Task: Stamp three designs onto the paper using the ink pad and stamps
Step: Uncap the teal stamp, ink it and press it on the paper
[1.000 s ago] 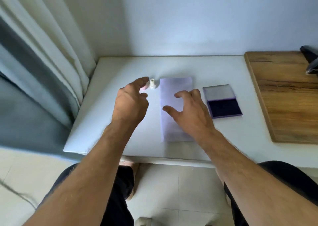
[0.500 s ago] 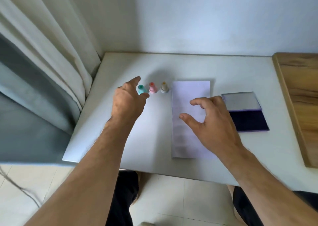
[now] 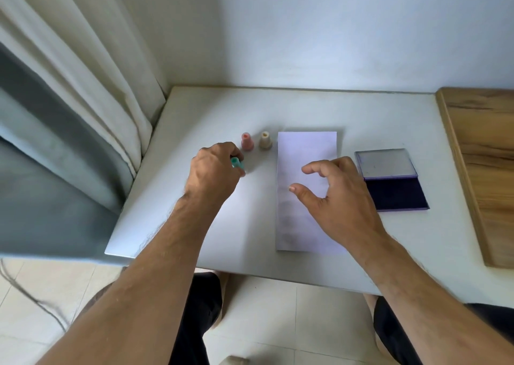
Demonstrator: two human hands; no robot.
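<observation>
A pale strip of paper (image 3: 306, 153) lies lengthwise on the white table (image 3: 194, 119). To its right sits an open ink pad (image 3: 395, 193), its lid tilted back and the dark blue pad nearest me. Left of the paper stand a pink stamp (image 3: 247, 141) and a beige stamp (image 3: 265, 140), both upright. My left hand (image 3: 214, 172) is closed around a teal stamp (image 3: 237, 163), just below the pink one. My right hand (image 3: 336, 197) hovers over the paper's middle, fingers spread and curled, holding nothing.
A wooden board (image 3: 484, 164) borders the table on the right. Curtains (image 3: 64, 108) hang along the left edge, and a wall stands behind. My knees and a tiled floor (image 3: 267, 317) show below the near table edge.
My left hand has closed on the teal stamp, which stood beside the pink one before. The view has shifted, so the table sits further right. The right hand still hovers over the paper.
</observation>
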